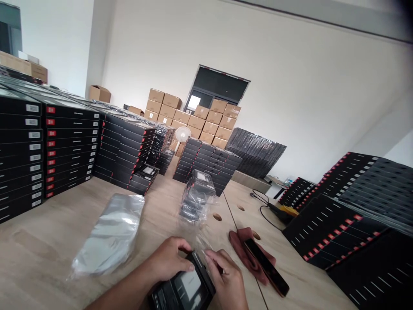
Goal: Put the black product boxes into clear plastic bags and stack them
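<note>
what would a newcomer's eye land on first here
Probably the stacked black boxes along the left of the wooden table, with more at right. Next, the brown cartons piled at the back, by the window. At bottom centre, the left hand holds one black box, the right hand pinches clear film.

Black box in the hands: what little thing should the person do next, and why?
Perhaps the right hand should gently draw the clear plastic toward the black box: its fingers seem to pinch that plastic by the box's far end, while the left hand grips the box.
</note>
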Available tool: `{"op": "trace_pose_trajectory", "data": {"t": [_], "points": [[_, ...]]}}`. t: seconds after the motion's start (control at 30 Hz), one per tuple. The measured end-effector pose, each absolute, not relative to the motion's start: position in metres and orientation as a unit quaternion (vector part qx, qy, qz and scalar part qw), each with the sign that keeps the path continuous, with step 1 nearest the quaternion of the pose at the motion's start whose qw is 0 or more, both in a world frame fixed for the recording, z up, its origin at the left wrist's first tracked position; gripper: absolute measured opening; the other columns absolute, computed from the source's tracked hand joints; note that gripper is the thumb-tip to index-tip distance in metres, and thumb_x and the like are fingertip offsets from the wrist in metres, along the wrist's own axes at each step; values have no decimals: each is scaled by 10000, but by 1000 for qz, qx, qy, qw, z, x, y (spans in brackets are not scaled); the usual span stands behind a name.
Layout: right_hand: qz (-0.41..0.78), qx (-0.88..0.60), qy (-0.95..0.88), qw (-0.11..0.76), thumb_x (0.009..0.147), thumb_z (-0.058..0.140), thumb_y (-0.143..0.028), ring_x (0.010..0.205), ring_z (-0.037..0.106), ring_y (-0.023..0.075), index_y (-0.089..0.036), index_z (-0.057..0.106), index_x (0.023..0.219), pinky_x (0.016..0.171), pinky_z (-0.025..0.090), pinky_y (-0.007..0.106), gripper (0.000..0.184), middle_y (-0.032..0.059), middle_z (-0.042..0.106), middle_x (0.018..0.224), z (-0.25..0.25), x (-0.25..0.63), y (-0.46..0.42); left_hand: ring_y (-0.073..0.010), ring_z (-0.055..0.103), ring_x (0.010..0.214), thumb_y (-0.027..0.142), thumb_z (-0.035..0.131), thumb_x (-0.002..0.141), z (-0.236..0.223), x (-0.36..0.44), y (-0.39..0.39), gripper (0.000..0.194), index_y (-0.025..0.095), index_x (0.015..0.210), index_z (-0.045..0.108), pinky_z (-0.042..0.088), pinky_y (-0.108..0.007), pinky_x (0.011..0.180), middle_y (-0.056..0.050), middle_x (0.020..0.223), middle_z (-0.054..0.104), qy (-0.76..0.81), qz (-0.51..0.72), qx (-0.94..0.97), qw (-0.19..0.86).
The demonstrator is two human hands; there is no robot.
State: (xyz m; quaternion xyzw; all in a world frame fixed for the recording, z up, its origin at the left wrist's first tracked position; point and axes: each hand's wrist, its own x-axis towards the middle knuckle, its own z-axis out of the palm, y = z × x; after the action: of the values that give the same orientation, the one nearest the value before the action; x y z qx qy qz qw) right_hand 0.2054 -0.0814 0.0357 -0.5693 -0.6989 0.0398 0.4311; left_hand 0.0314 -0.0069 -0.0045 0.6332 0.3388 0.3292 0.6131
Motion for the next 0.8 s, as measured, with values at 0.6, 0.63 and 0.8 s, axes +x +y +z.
{"op": "trace_pose_trajectory", "data": {"t": [0.6,0.63,0.8], "points": [[39,-589,-666,456,846,557,-416,607,627,158,-204,728,846,580,504,222,272,40,670,680,26,204,-79,-92,502,648,199,773,503,-6,33,-13,510,168,976,586,370,-202,585,-9,931,615,336,340,632,610],[39,-588,-669,453,846,557,-416,596,617,156,-202,727,851,566,496,221,274,39,657,669,26,204,-79,-94,495,624,217,756,529,-4,32,-12,460,161,963,612,364,-205,567,2,848,623,344,329,642,601],[28,-579,-684,443,839,565,-415,547,566,141,-199,722,875,523,478,218,269,25,593,633,27,207,-79,-129,543,606,257,695,598,4,31,-13,426,140,1008,672,390,-224,564,8,677,640,359,311,647,596]]}}
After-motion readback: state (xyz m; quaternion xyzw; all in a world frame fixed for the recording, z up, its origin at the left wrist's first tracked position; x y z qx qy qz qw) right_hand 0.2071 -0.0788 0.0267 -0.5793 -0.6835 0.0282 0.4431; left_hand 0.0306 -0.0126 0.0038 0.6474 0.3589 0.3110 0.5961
